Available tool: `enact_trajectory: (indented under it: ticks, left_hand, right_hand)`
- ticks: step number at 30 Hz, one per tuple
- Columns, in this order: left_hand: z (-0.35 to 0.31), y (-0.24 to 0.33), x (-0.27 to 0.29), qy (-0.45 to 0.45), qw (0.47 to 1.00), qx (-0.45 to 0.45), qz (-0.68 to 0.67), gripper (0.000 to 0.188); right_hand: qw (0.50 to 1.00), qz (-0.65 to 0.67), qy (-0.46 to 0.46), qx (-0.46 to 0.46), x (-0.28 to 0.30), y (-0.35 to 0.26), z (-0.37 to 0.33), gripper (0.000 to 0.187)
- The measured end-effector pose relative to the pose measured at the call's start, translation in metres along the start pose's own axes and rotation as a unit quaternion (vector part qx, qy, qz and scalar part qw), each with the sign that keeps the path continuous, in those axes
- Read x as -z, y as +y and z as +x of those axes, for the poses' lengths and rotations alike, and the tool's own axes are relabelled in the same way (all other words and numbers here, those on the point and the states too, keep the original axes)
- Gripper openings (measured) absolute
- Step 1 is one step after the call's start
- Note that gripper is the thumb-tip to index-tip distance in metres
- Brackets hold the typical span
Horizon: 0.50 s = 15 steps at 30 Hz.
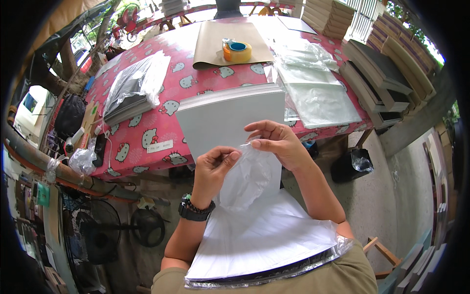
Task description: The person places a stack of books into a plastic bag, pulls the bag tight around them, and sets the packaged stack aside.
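Note:
A clear plastic bag [246, 179] rises between my hands, its upper edge bunched and crumpled. My left hand [215, 169], with a dark watch and bead bracelet at the wrist, is closed with thumb and fingertips pinching the bag's edge. On the other side, my right hand [280, 146] is closed on the same edge, its upper fingers bent above the thumb. Below, a stack of white sheets [264, 240] rests against my body inside the plastic, dark along its lower edge. Just beyond my hands, a thick stack of pale grey boards [220, 115] stands at the table's edge.
The table has a pink patterned cover [132, 161]. Brown paper [210, 41] bears a tape dispenser [237, 50]. Clear bags [320, 98] lie right, a plastic-wrapped stack [134, 90] left. Dark-covered stacks [379, 66] stand far right. A black bin [350, 166] and fan [100, 235] are lower.

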<state>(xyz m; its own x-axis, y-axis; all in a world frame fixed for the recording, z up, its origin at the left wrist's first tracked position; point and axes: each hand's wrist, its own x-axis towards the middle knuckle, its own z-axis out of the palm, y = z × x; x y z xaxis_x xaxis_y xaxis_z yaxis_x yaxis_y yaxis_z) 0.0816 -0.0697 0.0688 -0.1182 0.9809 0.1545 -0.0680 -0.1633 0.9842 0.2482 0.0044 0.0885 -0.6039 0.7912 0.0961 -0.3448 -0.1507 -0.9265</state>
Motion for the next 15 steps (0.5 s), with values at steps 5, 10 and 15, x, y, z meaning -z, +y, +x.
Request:
enact_trajectory:
  ticks: [5,10,15]
  left_hand:
    - [0.0,-0.003,0.004,-0.003,0.994,-0.014,0.109,0.021]
    - [0.004,-0.005,0.003,-0.006,0.989,-0.032,0.141,0.028]
    - [0.005,-0.002,-0.002,0.032,0.98,-0.064,0.187,0.031]
  right_hand:
    - [0.99,-0.087,0.083,0.07,0.005,0.006,0.002,0.01]
    - [0.993,-0.087,0.051,0.061,0.003,-0.004,0.005,0.016]
    - [0.989,-0.14,-0.03,-0.026,0.006,-0.004,-0.001,0.018]
